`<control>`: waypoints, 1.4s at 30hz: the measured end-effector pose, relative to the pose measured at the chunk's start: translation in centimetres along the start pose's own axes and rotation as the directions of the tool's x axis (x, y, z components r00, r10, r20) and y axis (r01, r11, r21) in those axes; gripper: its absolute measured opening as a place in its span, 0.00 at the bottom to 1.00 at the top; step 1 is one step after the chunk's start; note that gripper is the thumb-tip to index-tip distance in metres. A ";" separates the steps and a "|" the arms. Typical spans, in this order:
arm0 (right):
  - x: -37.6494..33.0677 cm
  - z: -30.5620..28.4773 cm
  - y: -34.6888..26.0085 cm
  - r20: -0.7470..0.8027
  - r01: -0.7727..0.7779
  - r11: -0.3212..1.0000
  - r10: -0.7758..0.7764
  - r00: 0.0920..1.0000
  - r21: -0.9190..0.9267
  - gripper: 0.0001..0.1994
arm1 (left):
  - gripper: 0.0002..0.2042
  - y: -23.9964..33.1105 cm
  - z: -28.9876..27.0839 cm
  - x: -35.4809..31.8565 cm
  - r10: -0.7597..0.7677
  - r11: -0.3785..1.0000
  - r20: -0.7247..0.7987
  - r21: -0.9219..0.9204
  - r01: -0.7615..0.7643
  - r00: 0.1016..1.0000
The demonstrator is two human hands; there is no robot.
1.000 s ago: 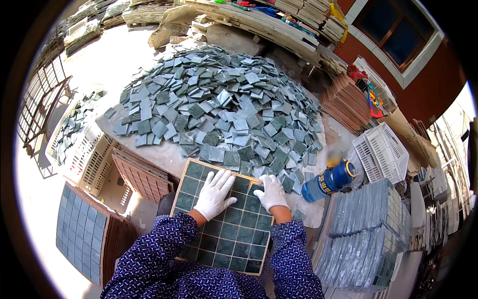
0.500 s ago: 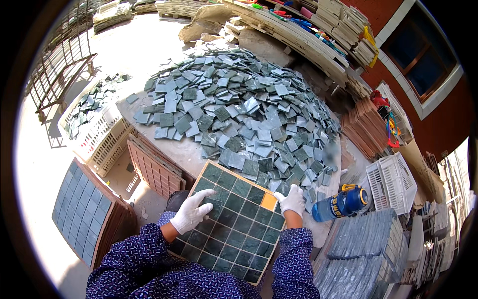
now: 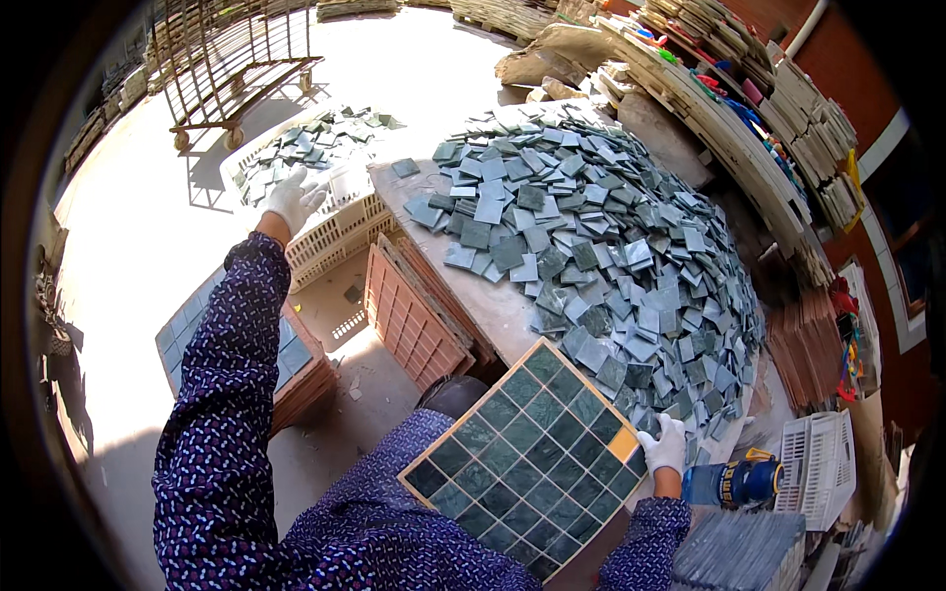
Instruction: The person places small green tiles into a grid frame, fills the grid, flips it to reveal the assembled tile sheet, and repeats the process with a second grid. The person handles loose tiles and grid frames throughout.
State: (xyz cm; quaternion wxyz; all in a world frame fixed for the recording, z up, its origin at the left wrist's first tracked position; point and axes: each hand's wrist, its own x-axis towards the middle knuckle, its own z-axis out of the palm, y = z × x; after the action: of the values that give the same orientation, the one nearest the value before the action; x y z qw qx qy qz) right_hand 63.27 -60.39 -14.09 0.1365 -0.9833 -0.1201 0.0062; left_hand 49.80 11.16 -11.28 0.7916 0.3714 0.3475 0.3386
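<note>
1. Left hand (image 3: 294, 195), white-gloved: you are stretching it out to the far left, fingers spread and palm down, hovering over the white plastic crate (image 3: 335, 231) of loose green tiles (image 3: 296, 148). It is holding nothing; whether the fingertips are touching a tile cannot be told.
2. Tile grid board (image 3: 532, 458): it is lying tilted at the table's near edge, just in front of you, filled with dark green squares except one bare corner cell. Judged stiff, fairly heavy when loaded, with tiles prone to sliding; you are best taking it by the wooden rim, kept level.
3. Right hand (image 3: 664, 445), white-gloved: you are resting it curled on the board's right corner, steadying it.
4. Tile heap (image 3: 601, 227): it is spreading across the table; pieces judged hard, smooth, chippable.
</note>
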 end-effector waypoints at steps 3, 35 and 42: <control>0.1 -1.3 -0.2 0.082 -0.037 0.999 0.036 0.996 0.016 0.30 | 0.23 -0.2 3.5 -1.1 0.009 0.994 0.172 0.105 -0.027 0.985; -8.0 5.8 -8.7 -0.092 0.217 0.967 -0.230 0.969 -0.135 0.41 | 0.20 -21.4 8.8 -37.8 -0.235 0.604 0.908 0.416 -0.680 0.346; -9.8 6.0 -9.2 -0.034 0.452 0.892 -0.451 0.892 0.023 0.40 | 0.21 -19.0 7.4 -37.5 -0.190 0.383 0.945 0.320 -0.866 0.266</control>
State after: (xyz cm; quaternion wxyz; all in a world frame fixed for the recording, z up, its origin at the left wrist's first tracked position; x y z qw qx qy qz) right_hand 51.30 -52.55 -17.63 0.1509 -0.9264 -0.3429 -0.0373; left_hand 41.24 -30.63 -12.17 0.4158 0.8959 -0.1463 0.0552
